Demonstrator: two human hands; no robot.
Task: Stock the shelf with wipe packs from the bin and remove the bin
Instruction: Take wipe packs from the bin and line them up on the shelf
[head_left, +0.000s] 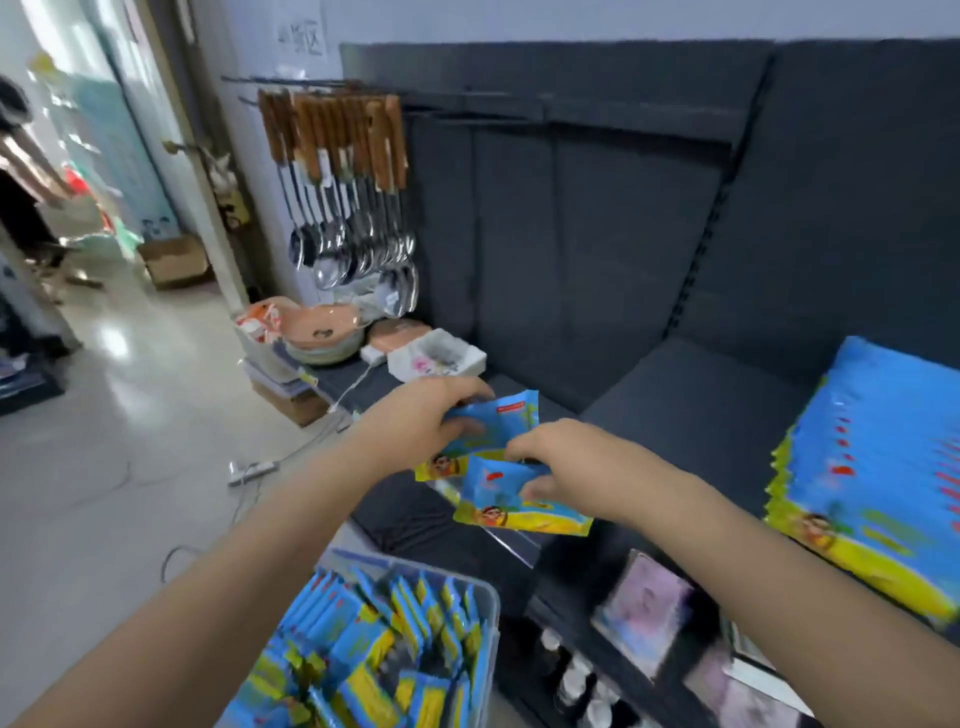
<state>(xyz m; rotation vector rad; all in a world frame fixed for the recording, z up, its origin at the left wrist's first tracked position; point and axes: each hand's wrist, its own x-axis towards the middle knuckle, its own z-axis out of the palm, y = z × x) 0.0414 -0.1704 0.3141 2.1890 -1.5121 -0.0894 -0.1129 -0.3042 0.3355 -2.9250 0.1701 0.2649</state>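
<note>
A clear plastic bin (488, 597) at the bottom centre is packed with several blue-and-yellow wipe packs (363, 654) standing on edge. Above the front edge of the dark grey shelf (691, 415), my left hand (426, 421) grips one wipe pack (511, 421). Just right of it and slightly lower, my right hand (561, 462) grips a second wipe pack (519, 506). The two packs overlap. A stack of the same packs (872, 483) lies on the shelf at the right.
Ladles and spoons with wooden handles (348, 197) hang at the shelf's left end. Below them sit bowls (322, 332) and a white box (436, 358). A power strip (249, 470) and cables lie on the pale floor. A lower shelf (644, 623) holds pink-packaged goods.
</note>
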